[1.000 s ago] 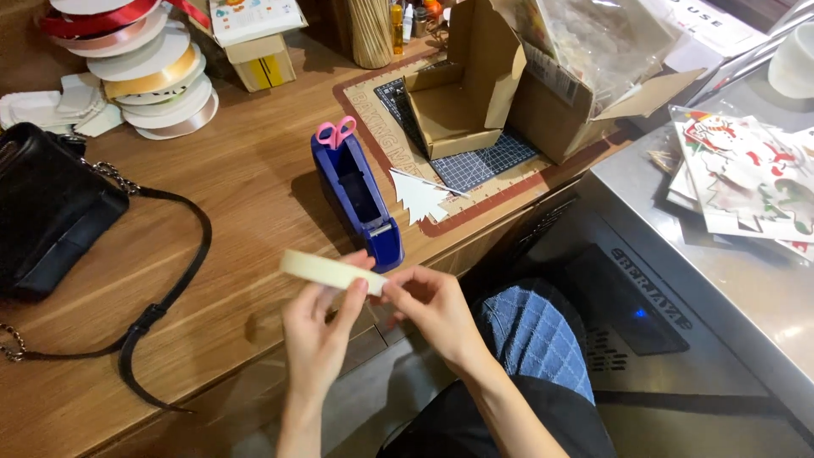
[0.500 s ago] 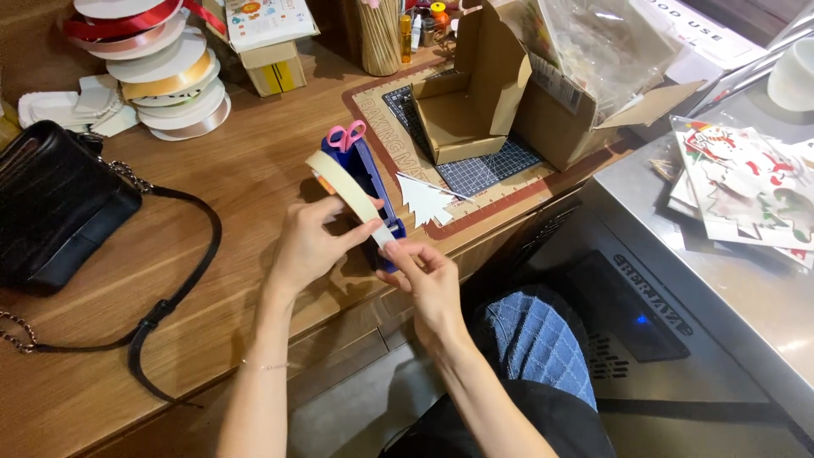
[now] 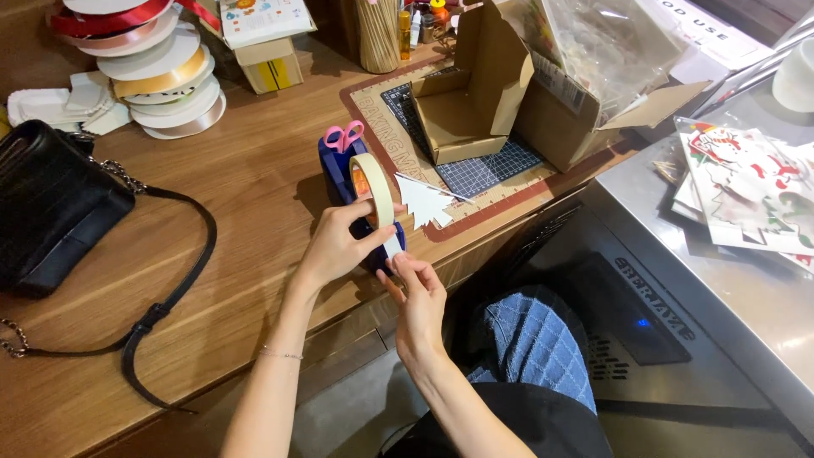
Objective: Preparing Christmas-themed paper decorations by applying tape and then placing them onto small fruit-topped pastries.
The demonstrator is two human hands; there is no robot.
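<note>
Tape roll (image 3: 373, 188), centre: cream, orange core
Plastic tape dispenser (image 3: 341, 174): dark blue
Scissors handles (image 3: 343, 136): pink
Leather bag (image 3: 51, 208), left: black
Cutting mat (image 3: 487, 170): dark, white grid
Trousers (image 3: 534, 339), bottom: blue checked

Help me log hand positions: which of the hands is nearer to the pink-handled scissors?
Left. The left hand grips the tape roll just below the scissors on the blue dispenser. The right hand is lower, pinching the tape's loose end.
</note>
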